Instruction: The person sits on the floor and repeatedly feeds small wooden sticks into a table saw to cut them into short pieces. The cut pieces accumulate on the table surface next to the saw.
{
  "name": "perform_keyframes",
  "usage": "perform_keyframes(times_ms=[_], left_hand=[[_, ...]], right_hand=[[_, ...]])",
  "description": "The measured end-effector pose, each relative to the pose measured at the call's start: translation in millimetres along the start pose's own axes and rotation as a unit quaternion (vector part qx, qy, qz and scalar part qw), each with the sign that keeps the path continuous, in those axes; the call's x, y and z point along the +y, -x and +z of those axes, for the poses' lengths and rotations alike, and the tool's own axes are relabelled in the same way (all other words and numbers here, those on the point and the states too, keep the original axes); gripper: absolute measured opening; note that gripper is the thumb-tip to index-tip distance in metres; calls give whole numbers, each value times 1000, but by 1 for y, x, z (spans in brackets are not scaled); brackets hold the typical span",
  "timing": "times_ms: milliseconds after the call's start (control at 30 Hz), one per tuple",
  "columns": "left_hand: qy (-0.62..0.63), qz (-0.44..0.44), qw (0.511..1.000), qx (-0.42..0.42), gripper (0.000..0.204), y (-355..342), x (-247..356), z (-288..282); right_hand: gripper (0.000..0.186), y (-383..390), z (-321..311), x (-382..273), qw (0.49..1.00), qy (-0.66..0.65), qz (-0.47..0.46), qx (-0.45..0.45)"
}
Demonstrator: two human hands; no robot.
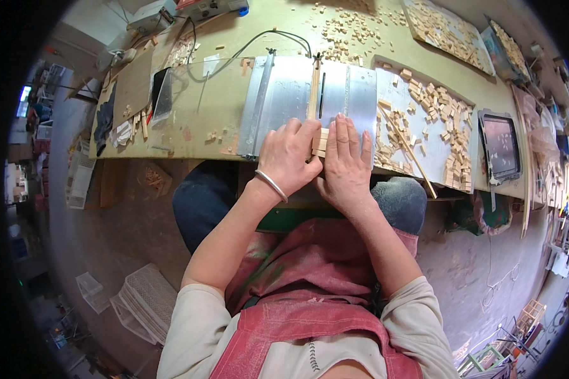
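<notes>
At the far left of the yellowish surface (pixel 215 126) lies a dark cloth (pixel 104 123), with a brown board (pixel 133 85) beside it; on the floor below sits a white crate (pixel 146 300). Next comes a clear sheet (pixel 162 104), then the metal plate (pixel 287 82), right in front of the seated person. The left hand (pixel 289 155), a pale bangle (pixel 272 186) at its wrist, is on the plate with its fingers curled at the near end of a thin wooden strip (pixel 313 91); from here I can't tell whether it grips anything. The small wood pieces (pixel 322 142) lie on the plate between the two hands, close to its near edge. The right hand (pixel 346 155) lies flat just beside them, fingers stretched out away from the person. Farther right, a long stick (pixel 403 142) slants across a tray (pixel 392 162) scattered with little wooden blocks (pixel 456 169), and beyond that rests a black frame (pixel 517 151).
</notes>
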State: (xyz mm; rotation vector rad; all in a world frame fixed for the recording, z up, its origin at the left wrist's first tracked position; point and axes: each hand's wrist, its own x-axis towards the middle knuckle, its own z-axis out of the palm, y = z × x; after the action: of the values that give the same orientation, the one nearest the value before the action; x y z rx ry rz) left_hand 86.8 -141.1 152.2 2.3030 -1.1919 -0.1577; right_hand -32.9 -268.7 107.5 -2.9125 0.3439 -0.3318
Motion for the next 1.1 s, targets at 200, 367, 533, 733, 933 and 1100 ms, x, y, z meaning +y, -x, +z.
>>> perform_keyframes(times_ms=[200, 367, 533, 733, 933, 1100], left_hand=[[6, 9, 1000, 11, 50, 0, -1, 1], [12, 11, 1000, 16, 48, -1, -5, 3], [21, -3, 1000, -1, 48, 0, -7, 1], [25, 8, 1000, 17, 47, 0, -7, 3], [36, -6, 999, 6, 47, -1, -7, 3], [23, -8, 1000, -4, 47, 0, -7, 1]], right_hand=[[104, 1, 0, -7, 1000, -4, 21, 4], [96, 0, 0, -4, 1000, -15, 10, 16], [76, -5, -39, 24, 993, -118, -2, 30], [73, -6, -40, 17, 996, -75, -34, -17], [74, 1, -26, 6, 998, -39, -50, 19], [56, -15, -37, 27, 991, -126, -37, 24]])
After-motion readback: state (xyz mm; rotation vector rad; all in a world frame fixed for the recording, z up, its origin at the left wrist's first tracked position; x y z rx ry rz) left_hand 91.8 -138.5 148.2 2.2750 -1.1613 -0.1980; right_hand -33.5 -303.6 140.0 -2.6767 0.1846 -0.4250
